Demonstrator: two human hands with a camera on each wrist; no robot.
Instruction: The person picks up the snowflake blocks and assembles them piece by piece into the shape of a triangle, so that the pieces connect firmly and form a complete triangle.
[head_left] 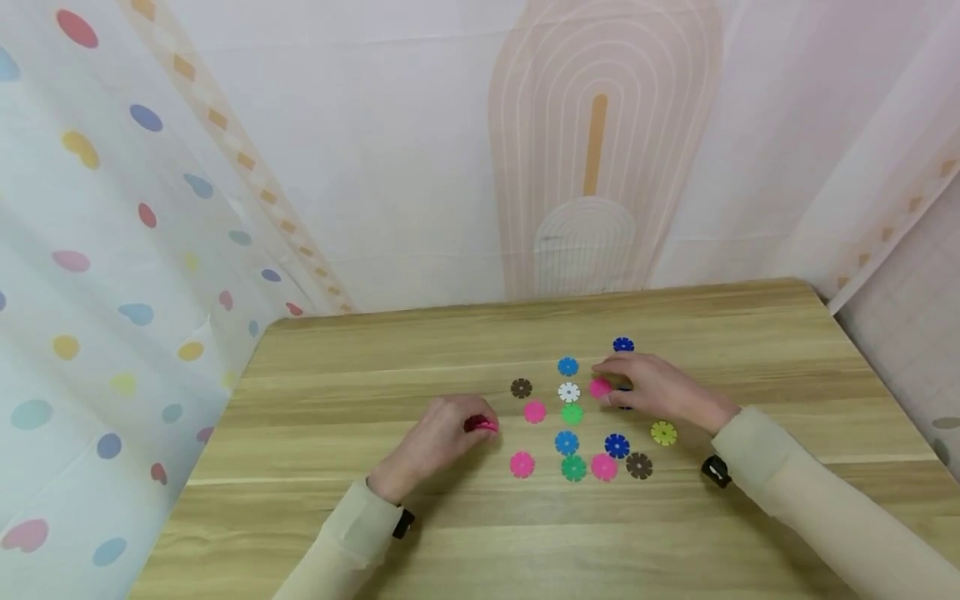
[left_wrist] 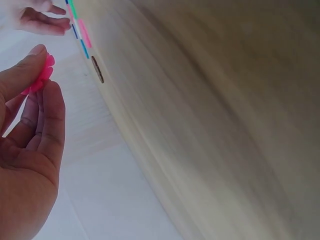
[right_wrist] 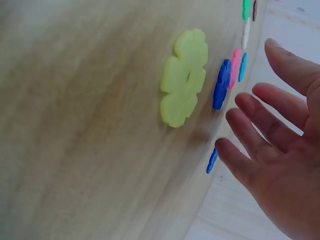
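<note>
No text, label, brand, number or sign can be read in any view. The backdrop cloth carries only patterns of arches, hearts and diamonds, and the coloured discs on the wooden table have no marking.

Two bare hands, left hand and right hand, no gloves, no rings or nail polish visible. Both arms in long pale beige sleeves, left sleeve and right sleeve, loose fit, soft folds, plain fabric with no print. Cuffs end at the wrist. Small black device at each wrist, left unit and right unit, partly tucked under the cuff edge; markings too small to read.
</note>
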